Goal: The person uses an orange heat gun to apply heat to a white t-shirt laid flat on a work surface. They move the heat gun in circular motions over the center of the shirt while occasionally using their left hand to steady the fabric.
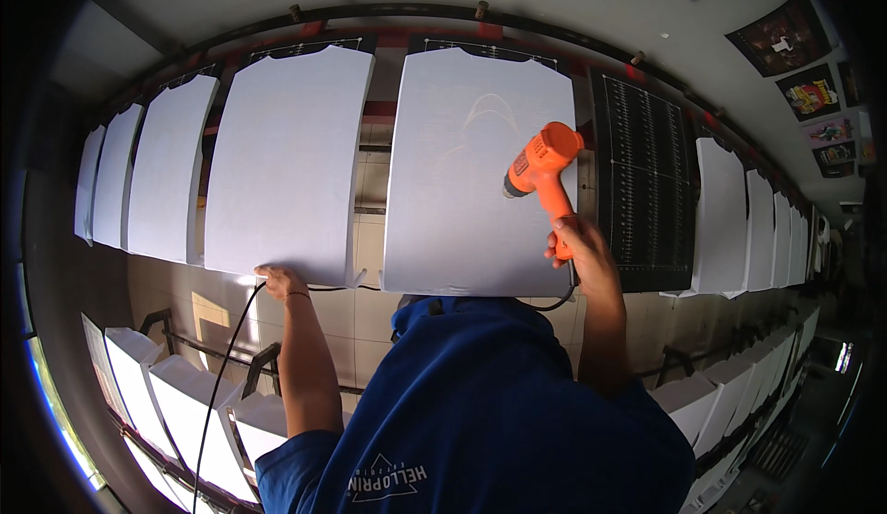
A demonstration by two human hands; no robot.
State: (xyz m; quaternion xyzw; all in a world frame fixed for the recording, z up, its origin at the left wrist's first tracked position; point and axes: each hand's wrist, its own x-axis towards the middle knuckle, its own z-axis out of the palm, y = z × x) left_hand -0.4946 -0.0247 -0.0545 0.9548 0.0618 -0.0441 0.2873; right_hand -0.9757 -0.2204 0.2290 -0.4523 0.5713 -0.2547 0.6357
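My right hand (588, 252) is wrapped round the handle of an orange heat gun (547, 158). The gun's dark nozzle points left, over a white shirt (462, 181) spread on a flat board in front of me. Faint pale curved lines show on the upper part of this shirt. My left hand (282, 281) is closed on a black power cord (224, 357), at the near edge of another white shirt (282, 163) to the left. From that hand the cord hangs down on one side and runs right, past my waist, toward the gun.
A bare black board (645, 181) with white ruler marks stands right of the middle shirt. More shirt-covered boards (171, 172) line both sides, along a dark rail (397, 13). Behind me, a second row of white-covered boards (189, 394) stands over the tiled floor (323, 329).
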